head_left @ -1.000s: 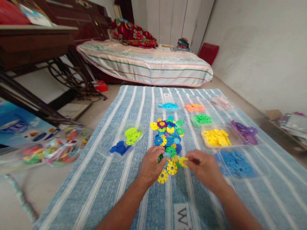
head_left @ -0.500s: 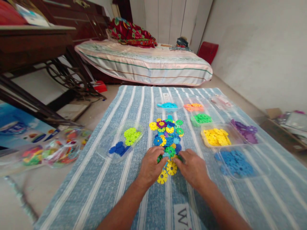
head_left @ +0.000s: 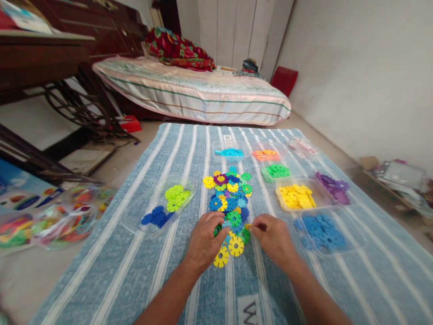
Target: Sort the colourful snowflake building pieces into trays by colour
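Note:
In the middle of the cloth lies a joined figure of notched plastic discs (head_left: pixel 233 219) in blue, green, yellow and purple. My left hand (head_left: pixel 207 239) grips its left side, thumb and fingers closed round a dark green disc (head_left: pixel 217 230) at the edge. On the other side, my right hand (head_left: pixel 273 235) pinches a small yellow notched disc (head_left: pixel 248 226), mostly covered by the fingertips. It meets the figure's right edge beside a green disc (head_left: pixel 245 235); whether the two are joined cannot be made out. Two yellow discs (head_left: pixel 236 246) form the near end of the figure.
Clear tubs hold loose discs: lime (head_left: pixel 177 197) and dark blue (head_left: pixel 157 217) on the left; yellow (head_left: pixel 297 197), blue (head_left: pixel 324 231), purple (head_left: pixel 333 188), green (head_left: pixel 277 171), orange (head_left: pixel 266 155) and light blue (head_left: pixel 231 152) on the right and far side. A bed (head_left: pixel 196 97) stands beyond the table.
The view has shifted, so the table sits a little further left. My right hand has drawn slightly away from the figure, and the yellow disc in its pinch now shows.

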